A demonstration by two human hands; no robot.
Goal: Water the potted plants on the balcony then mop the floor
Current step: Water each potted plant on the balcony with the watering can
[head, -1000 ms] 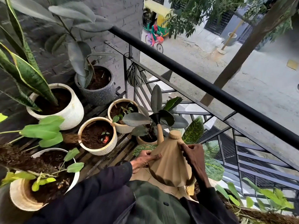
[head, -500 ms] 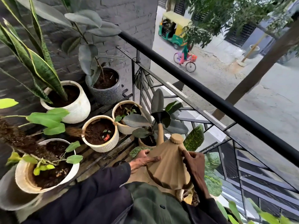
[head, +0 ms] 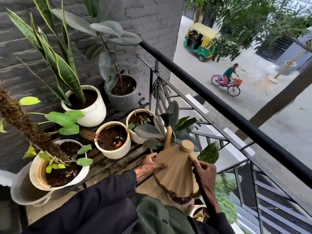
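I hold a tan ribbed watering can (head: 175,169) in front of my chest. Its thin spout with a black rose (head: 168,118) points up and away, over a dark-leaved rubber plant (head: 152,132) by the railing. My left hand (head: 149,164) lies against the can's left side with the fingers nearly straight. My right hand (head: 203,173) grips the handle on the can's right. Several potted plants stand on a slatted wooden rack (head: 118,159): a cream ribbed pot (head: 114,153), a cream pot behind it (head: 135,138), a white snake-plant pot (head: 93,114), a grey ribbed pot (head: 124,101), and a white pot with a moss pole (head: 55,181).
A black railing (head: 236,119) runs diagonally on the right, with barred panels below it. A grey brick wall (head: 143,17) stands behind the pots. More foliage (head: 224,188) grows by the railing low on the right. Below is a street with a cyclist (head: 228,78).
My view has tilted up and shifted, so the pots sit lower and further right in frame. The can and both hands keep their hold, spout still over the rubber plant.
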